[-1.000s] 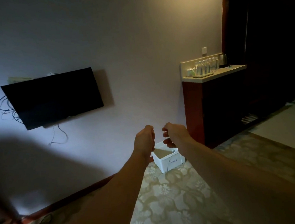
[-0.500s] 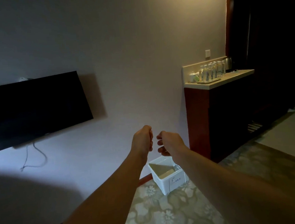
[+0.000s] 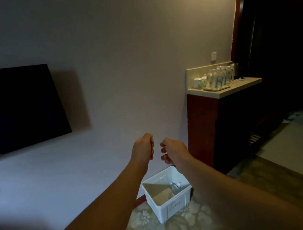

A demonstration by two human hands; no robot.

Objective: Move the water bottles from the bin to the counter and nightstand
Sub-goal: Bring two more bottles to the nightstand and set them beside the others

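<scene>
One water bottle (image 3: 175, 187) shows lying in the white bin (image 3: 167, 204) at lower centre, on the patterned floor against the wall. Above it, mid-frame, the left hand (image 3: 144, 148) and right hand (image 3: 173, 152) hang side by side with fingers curled and nothing in them, probably poised to reach down. At right, a row of bottles (image 3: 219, 76) stands on a tray on the counter (image 3: 235, 88), likely already delivered. No nightstand is visible.

Dim room. Warm light from upper right washes wall (image 3: 141, 43), fading to bluish grey lower left. TV (image 3: 19, 109) casts soft shadow rightward. Doorway (image 3: 277, 41) nearly black. Wide-angle bending at edges; slight softness.
</scene>
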